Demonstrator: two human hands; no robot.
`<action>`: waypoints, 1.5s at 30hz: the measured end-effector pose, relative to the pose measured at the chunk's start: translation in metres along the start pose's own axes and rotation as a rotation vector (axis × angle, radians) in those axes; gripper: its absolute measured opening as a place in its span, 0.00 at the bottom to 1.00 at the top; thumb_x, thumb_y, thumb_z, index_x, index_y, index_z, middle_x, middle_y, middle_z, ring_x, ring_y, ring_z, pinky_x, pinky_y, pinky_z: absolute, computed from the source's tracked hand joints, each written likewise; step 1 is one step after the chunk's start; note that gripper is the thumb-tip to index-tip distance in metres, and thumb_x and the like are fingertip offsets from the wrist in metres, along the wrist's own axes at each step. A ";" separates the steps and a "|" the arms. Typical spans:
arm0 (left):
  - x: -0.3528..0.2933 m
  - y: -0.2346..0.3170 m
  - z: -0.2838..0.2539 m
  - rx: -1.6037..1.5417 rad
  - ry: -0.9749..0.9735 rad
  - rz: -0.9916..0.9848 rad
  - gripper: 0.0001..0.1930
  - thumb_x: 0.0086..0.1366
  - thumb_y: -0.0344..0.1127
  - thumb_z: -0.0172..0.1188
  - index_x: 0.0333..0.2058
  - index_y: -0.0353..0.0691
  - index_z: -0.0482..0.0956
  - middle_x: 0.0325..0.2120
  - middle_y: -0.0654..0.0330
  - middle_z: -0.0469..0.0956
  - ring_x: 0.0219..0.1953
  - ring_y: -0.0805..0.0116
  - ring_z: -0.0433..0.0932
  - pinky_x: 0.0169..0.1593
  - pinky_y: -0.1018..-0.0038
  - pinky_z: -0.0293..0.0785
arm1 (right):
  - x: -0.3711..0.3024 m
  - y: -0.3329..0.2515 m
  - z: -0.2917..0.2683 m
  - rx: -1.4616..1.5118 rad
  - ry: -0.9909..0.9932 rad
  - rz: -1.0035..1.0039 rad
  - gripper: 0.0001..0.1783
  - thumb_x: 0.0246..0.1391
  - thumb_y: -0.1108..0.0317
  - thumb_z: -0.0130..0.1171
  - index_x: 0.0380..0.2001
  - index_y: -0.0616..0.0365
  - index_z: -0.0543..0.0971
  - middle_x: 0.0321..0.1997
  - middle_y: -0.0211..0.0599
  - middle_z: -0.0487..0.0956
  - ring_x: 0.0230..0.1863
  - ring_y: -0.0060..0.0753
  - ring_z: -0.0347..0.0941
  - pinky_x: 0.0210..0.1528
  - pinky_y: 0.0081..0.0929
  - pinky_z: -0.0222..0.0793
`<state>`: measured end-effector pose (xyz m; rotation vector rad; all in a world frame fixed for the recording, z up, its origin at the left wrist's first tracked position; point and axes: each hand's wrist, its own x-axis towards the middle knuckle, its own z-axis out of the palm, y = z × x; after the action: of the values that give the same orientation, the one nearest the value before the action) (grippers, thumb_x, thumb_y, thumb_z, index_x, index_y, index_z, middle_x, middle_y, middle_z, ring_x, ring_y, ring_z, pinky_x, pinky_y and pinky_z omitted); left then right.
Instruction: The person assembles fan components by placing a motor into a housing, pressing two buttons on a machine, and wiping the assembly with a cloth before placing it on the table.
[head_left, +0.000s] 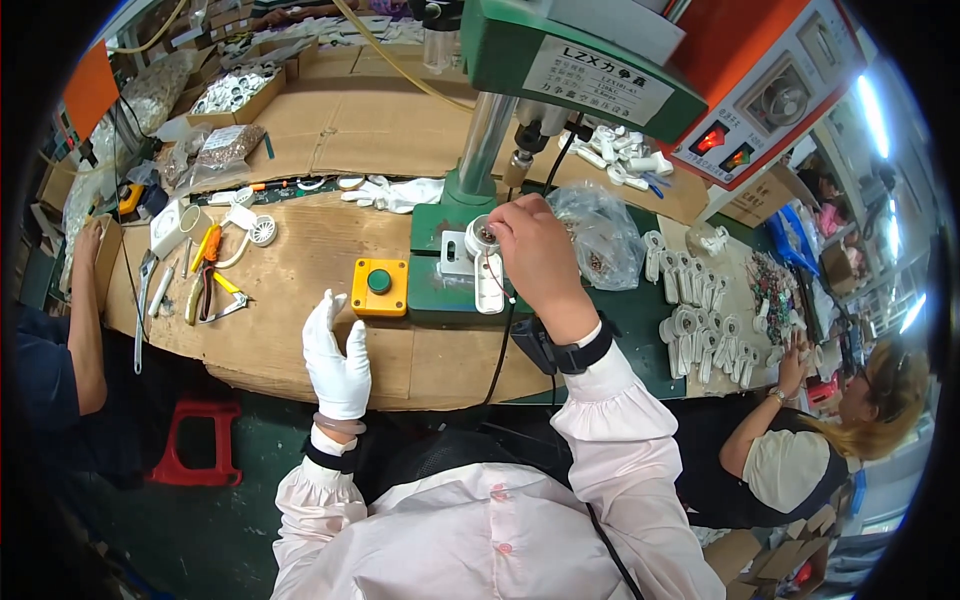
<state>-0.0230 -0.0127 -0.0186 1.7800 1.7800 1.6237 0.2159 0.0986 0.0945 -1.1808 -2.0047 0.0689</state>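
Note:
A white plastic housing point(489, 290) with a round head and a short handle lies on the green base of a bench press point(440, 296), below the press ram point(521, 165). My bare right hand point(540, 255) reaches to the round head, thumb and fingers pinched together at its rim. What they pinch is too small and partly hidden to name. A thin dark wire runs beside the handle. My left hand point(338, 360), in a white glove, is raised over the table's front edge with its fingers apart, holding nothing. Nearest to it is a yellow box with a green push button point(379, 282).
Pliers point(208, 255) and an adjustable wrench point(143, 310) lie on the left. A clear plastic bag point(600, 235) sits right of the press. Rows of white housings point(705, 330) stand farther right. Co-workers sit at both sides; a red stool point(200, 440) stands on the floor.

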 end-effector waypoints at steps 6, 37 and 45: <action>0.000 -0.002 -0.002 0.023 -0.003 0.013 0.27 0.67 0.26 0.56 0.63 0.34 0.62 0.53 0.50 0.73 0.56 0.59 0.73 0.62 0.66 0.65 | 0.001 0.001 0.003 0.002 -0.008 -0.019 0.03 0.53 0.72 0.61 0.32 0.58 0.80 0.32 0.41 0.76 0.35 0.46 0.75 0.37 0.37 0.70; -0.001 -0.004 0.003 -0.010 -0.017 -0.018 0.26 0.68 0.27 0.55 0.63 0.35 0.62 0.52 0.50 0.74 0.54 0.60 0.75 0.60 0.66 0.67 | 0.001 0.004 0.000 -0.001 -0.015 -0.018 0.03 0.53 0.73 0.60 0.32 0.58 0.79 0.32 0.40 0.76 0.35 0.48 0.75 0.36 0.39 0.71; -0.001 -0.005 0.001 -0.010 0.008 -0.013 0.26 0.67 0.27 0.56 0.62 0.34 0.64 0.50 0.52 0.75 0.51 0.59 0.75 0.59 0.65 0.68 | 0.001 0.001 0.000 -0.051 -0.063 -0.078 0.04 0.53 0.73 0.59 0.33 0.57 0.79 0.32 0.39 0.76 0.34 0.48 0.75 0.35 0.38 0.71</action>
<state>-0.0246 -0.0112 -0.0231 1.7567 1.7803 1.6334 0.2165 0.0998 0.0951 -1.1434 -2.1173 0.0154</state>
